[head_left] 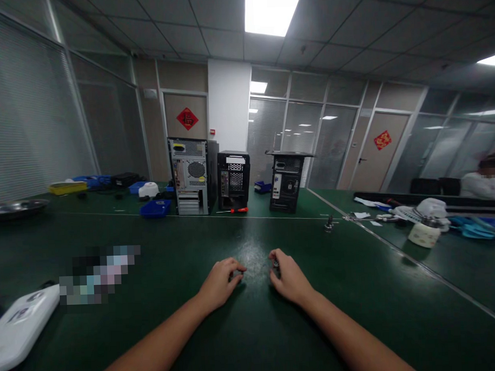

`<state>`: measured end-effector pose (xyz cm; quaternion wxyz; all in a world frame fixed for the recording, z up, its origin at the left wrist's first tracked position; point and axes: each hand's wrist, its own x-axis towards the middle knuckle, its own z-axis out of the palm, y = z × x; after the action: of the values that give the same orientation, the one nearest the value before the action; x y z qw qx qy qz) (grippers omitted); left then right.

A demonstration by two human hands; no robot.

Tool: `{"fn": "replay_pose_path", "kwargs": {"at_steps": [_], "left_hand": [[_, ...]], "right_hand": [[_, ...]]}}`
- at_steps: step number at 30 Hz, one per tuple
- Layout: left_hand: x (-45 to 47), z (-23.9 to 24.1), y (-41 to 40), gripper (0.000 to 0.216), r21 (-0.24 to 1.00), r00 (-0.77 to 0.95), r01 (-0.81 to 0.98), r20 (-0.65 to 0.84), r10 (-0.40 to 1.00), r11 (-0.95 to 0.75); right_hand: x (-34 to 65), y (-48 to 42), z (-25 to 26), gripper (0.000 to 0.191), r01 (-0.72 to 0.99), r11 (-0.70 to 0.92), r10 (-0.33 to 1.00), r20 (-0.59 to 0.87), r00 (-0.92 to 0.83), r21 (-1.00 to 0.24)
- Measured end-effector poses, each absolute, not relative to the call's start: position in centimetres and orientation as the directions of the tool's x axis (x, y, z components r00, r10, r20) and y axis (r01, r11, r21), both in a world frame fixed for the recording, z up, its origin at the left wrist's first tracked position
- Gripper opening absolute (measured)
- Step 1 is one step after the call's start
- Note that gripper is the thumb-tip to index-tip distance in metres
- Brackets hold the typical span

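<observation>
My left hand (221, 282) hovers low over the green table, its fingers bent and the thumb near the index fingertip. A small dark bit shows between those tips, too small to name. Facing it, a short gap away, my right hand (292, 278) is curled around a small metal part (276, 265), mostly hidden by the fingers. Farther off to the right, another small metal part (329, 224) stands upright on the table.
Three computer cases stand at the back: a tall one (192, 176), a black one (234, 180) and one with a panel on top (286, 181). A red screwdriver (238, 210) lies before them. Blue tray (154, 208), white device (27, 328) left; cream jar (424, 234), seated person (480, 183) right.
</observation>
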<state>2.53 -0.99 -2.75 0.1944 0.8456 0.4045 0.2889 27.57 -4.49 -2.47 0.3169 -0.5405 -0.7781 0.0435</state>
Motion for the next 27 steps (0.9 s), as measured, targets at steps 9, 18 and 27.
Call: {"fn": "replay_pose_path", "kwargs": {"at_steps": [9,18,27], "left_hand": [[3.6,-2.6,-2.0,0.025,0.514,0.635,0.54,0.271,0.724,-0.666],[3.9,-2.3,-2.3,0.042,0.492,0.684,0.517,0.255,0.683,-0.701],[1.7,-2.1,-0.6,0.045,0.462,0.565,0.637,0.265,0.781,-0.617]], "right_hand": [[24.8,-5.6,-2.3,0.022,0.748,0.64,0.751,0.347,-0.562,-0.174],[25.2,-5.3,-1.7,0.017,0.728,0.685,0.679,0.394,-0.619,-0.037],[38.2,-1.2,-1.9,0.025,0.904,0.153,0.874,0.481,0.065,-0.4]]}}
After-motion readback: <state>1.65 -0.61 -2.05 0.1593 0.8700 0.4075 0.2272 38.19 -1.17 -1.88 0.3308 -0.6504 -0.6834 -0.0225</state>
